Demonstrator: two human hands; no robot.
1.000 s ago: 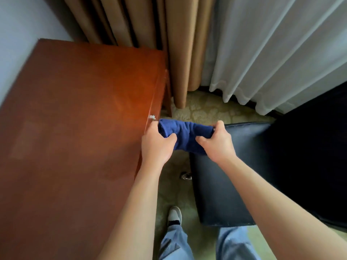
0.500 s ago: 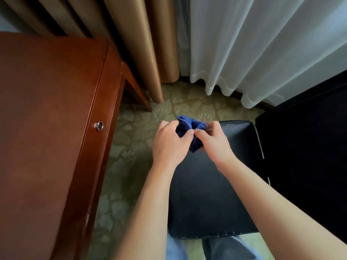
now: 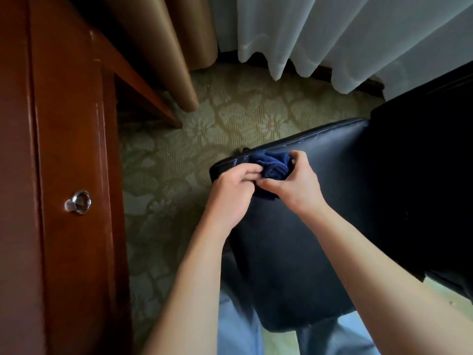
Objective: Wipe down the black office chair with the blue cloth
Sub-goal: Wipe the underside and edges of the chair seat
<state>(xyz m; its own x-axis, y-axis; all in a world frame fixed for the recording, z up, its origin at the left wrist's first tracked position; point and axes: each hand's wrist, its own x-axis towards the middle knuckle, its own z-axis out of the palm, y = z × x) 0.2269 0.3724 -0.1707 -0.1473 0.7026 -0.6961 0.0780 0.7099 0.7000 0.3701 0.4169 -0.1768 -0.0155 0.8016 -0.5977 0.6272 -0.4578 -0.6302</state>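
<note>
Filling the left third of the view: a wooden desk point(image 3: 64, 149), reddish-brown, glossy finish, straight moulded edge, one slanted leg running under it toward the floor. Carpet point(image 3: 179, 155) below it, olive-green, short pile with a pale woven floral pattern. Two curtains along the top: a tan one point(image 3: 158, 42), smooth and heavy, hanging in thick rounded folds; a white sheer one point(image 3: 332, 34), thin, in soft wavy pleats with a scalloped hem just off the floor.

Black office chair point(image 3: 320, 226) occupies the right-centre. Seat pad is smooth, leather-like, faintly shiny, with rounded corners and a piped seam along its far edge. Backrest at right reads as flat dark mass; texture cannot be told.

Light blue denim trouser legs point(image 3: 238, 329) at the bottom edge, partly under the seat.

Left hand point(image 3: 230, 193) and right hand point(image 3: 297, 185), bare forearms, meet over the seat's far-left corner. Both pinch the blue cloth point(image 3: 271, 166) between thumb and fingertips. Cloth is dark blue, soft terry-like, bunched into a rumpled wad, resting against the seat edge.

Small round metal knob point(image 3: 79, 202), polished, on the desk front.
</note>
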